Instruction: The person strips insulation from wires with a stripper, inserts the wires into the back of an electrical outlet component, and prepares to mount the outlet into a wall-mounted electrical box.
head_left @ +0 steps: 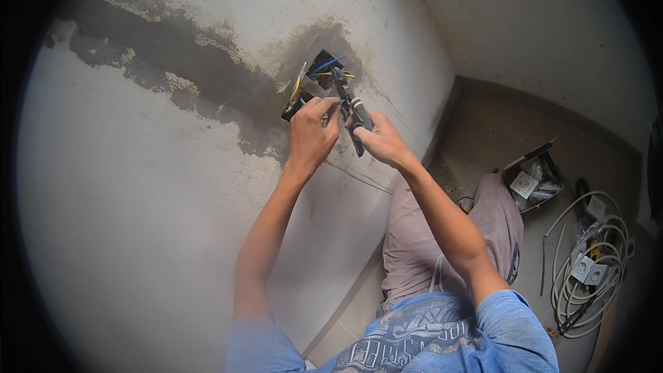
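Observation:
My right hand [379, 138] is closed around the dark handles of a pair of pliers [358, 112]. The jaws point up and away, over a wall box [322, 59] set in the wall. Out of the box stick blue wires [327, 65], yellow wires [333, 74] and a pale cable end. At the box's lower edge is my left hand [313, 129], its fingers pinched together close to the pliers. What those fingers hold, if anything, is too small to make out.
Grey plaster [159, 48] runs across the white wall to the box. On the floor at right stand an open carton [512, 174] with a white socket [523, 184] and bagged parts, and a coil of pale cable [617, 242] with more white sockets [588, 271]. My knees are beside the wall.

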`<state>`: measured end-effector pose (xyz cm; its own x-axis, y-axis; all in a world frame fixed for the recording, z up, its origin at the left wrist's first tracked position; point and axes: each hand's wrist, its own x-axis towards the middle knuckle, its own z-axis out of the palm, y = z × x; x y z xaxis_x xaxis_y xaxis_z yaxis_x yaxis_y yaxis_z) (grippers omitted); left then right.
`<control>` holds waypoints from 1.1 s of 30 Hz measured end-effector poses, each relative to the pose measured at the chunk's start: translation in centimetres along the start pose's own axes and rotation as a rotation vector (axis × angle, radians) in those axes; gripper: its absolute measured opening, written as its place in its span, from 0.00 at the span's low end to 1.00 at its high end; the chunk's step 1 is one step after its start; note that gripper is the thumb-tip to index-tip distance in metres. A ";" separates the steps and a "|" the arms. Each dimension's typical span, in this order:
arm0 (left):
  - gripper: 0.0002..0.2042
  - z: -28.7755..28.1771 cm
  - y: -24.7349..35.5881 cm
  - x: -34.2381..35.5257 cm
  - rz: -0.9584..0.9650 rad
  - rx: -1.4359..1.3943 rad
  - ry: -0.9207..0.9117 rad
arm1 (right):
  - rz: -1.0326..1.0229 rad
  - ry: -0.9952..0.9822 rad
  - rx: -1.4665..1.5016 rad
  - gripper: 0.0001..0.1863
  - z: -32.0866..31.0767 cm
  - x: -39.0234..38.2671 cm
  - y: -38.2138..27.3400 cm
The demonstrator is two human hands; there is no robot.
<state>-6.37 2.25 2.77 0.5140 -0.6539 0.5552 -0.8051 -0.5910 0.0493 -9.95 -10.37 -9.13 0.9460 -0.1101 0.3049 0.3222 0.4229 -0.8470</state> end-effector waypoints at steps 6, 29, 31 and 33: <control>0.06 -0.1 -0.2 0.0 -0.045 -0.019 -0.004 | -0.304 0.217 -0.393 0.10 1.9 -0.5 -0.4; 0.22 0.3 0.4 0.4 -0.049 0.231 -0.037 | -0.311 0.378 -0.519 0.07 1.7 2.7 2.0; 0.21 0.0 0.1 0.2 -0.082 0.183 -0.035 | -0.223 0.447 -0.454 0.07 3.8 2.1 1.9; 0.19 -0.2 0.5 0.6 -0.102 0.161 -0.039 | -0.200 0.526 -0.417 0.08 4.6 2.2 2.1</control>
<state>-6.54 1.63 3.28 0.6043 -0.6027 0.5212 -0.6919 -0.7213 -0.0319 -7.38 -5.57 -8.24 0.7248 -0.6153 0.3100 0.3787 -0.0200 -0.9253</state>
